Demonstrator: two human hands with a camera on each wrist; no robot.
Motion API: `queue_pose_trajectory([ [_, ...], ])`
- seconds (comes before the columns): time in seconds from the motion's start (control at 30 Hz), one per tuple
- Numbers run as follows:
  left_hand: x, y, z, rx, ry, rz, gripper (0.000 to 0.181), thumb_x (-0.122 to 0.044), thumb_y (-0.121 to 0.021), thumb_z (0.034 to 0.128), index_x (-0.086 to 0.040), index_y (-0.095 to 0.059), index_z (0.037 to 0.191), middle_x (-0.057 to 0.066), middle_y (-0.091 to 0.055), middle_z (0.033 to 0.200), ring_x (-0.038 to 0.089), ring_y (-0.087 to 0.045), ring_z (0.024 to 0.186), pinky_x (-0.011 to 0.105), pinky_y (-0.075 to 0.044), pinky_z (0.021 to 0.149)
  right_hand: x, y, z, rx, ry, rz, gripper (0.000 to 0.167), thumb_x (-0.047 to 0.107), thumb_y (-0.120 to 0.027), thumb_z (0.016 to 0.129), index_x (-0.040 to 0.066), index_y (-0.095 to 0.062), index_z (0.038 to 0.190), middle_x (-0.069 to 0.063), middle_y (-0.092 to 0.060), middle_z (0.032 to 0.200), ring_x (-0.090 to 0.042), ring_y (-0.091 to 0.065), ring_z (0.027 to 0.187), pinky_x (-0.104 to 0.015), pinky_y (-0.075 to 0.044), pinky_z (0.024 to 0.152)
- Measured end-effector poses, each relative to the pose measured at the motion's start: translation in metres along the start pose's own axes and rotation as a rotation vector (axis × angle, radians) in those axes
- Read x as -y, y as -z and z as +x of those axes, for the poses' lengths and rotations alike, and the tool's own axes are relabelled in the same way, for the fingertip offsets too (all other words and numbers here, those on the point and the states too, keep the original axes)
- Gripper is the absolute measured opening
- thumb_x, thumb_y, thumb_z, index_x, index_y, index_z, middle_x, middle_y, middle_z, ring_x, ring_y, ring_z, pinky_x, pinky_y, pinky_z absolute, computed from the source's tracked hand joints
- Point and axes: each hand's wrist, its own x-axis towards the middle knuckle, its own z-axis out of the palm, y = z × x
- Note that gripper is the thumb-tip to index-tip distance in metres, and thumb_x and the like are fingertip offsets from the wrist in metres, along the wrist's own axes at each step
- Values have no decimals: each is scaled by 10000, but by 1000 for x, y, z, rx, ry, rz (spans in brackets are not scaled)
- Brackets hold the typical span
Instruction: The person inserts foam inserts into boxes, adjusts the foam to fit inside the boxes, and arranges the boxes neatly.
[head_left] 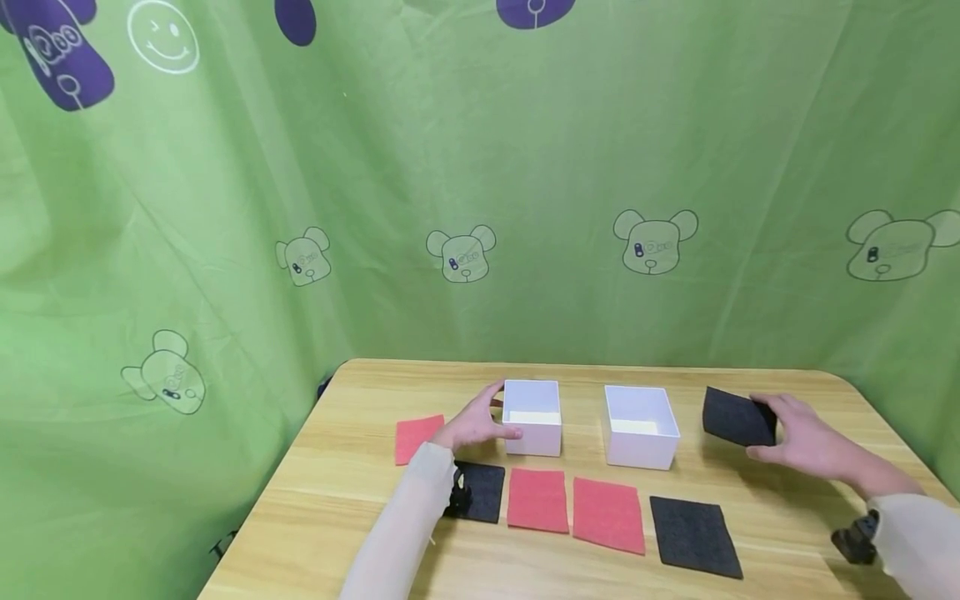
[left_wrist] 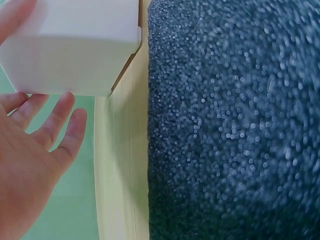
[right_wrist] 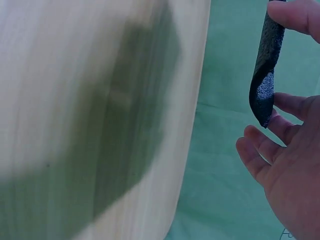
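My left hand [head_left: 478, 421] grips the left white box [head_left: 533, 437] from its left side. The thumb lies across its near face, and the fingertips touch another face of the box [left_wrist: 65, 65] in the left wrist view. Over the table's right side, my right hand [head_left: 806, 440] pinches a black felt square [head_left: 738, 417] by its edge, holding it tilted above the wood. Seen from the right wrist, this felt square [right_wrist: 267, 65] is nearly edge-on and curls at its lower end, between thumb and fingers of the right hand [right_wrist: 295, 145].
A second white box [head_left: 641, 450] stands right of the first. Along the front lie a black square [head_left: 483, 492], two red squares, one red square [head_left: 537, 500] beside the other [head_left: 608, 514], and another black square [head_left: 696, 536]. One red square [head_left: 416, 437] lies far left.
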Motion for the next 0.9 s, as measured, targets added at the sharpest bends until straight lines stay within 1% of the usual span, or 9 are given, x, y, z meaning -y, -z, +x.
queue_pose_trajectory([
  [0.07,0,0,0,0,0,-2,1064,-246,-839,721,-96,-152,1519,91,-294,1496,279,-444,1237,369,-432,963,2,3,1,13,-6,4,920,270,-827,686,-176,-335,1323,-398,-393,1211,-558,-358,1079,-666,-328,823],
  [0.2,0,0,0,3,6,-5,1069,-244,-840,720,-97,-146,1520,91,-289,1499,276,-444,1237,366,-431,964,7,7,2,14,-8,-3,922,286,-824,697,-167,-333,1333,-383,-383,1227,-550,-357,1092,-672,-332,827],
  [0.37,0,0,0,2,5,-4,1063,-240,-839,721,-103,-152,1520,86,-295,1495,274,-443,1238,365,-433,962,17,14,5,-34,38,-22,915,279,-844,664,-166,-368,1307,-368,-415,1203,-530,-388,1072,-648,-353,815],
  [0.5,2,0,0,3,2,-6,1064,-238,-842,718,-101,-155,1519,89,-302,1489,274,-447,1232,364,-436,958,28,18,9,-54,67,-47,903,289,-853,652,-153,-396,1293,-340,-439,1190,-509,-407,1061,-625,-368,805],
  [0.7,3,0,1,7,-3,2,1070,-260,-841,718,-110,-150,1521,85,-303,1489,265,-448,1232,368,-425,968,45,23,17,-68,96,-68,887,277,-854,645,-129,-412,1298,-312,-446,1197,-485,-424,1058,-613,-384,799],
  [0.9,3,0,1,5,2,0,1072,-254,-842,717,-112,-148,1522,82,-294,1495,262,-442,1241,360,-421,974,64,27,28,-51,120,-75,888,295,-842,669,-125,-400,1314,-291,-442,1215,-464,-424,1077,-614,-383,815],
])
